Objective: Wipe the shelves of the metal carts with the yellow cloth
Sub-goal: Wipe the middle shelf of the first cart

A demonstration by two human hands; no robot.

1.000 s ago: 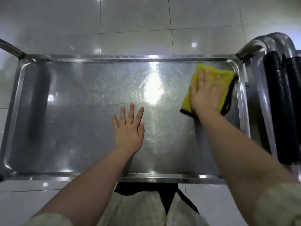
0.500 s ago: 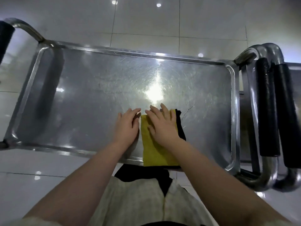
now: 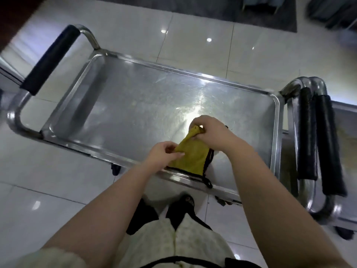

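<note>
The yellow cloth [image 3: 193, 157], edged in black, hangs lifted above the near rim of the metal cart's top shelf [image 3: 135, 105]. My right hand [image 3: 209, 130] pinches its upper corner. My left hand [image 3: 163, 151] pinches the cloth's left edge lower down. The cloth's bottom edge and a black loop drape over the shelf's front rim. The shelf is a shiny steel tray with a raised lip.
A black-padded handle [image 3: 50, 59] rises at the cart's left end. Two more padded handles [image 3: 316, 140] stand close together at the right, where a second cart [image 3: 343, 117] butts up. White glossy floor tiles surround the carts; a dark mat [image 3: 251, 10] lies beyond.
Both hands lay flat on the shelf, the right pressing the cloth; now both pinch the cloth and hold it up off the shelf. The view has pulled back and tilted.
</note>
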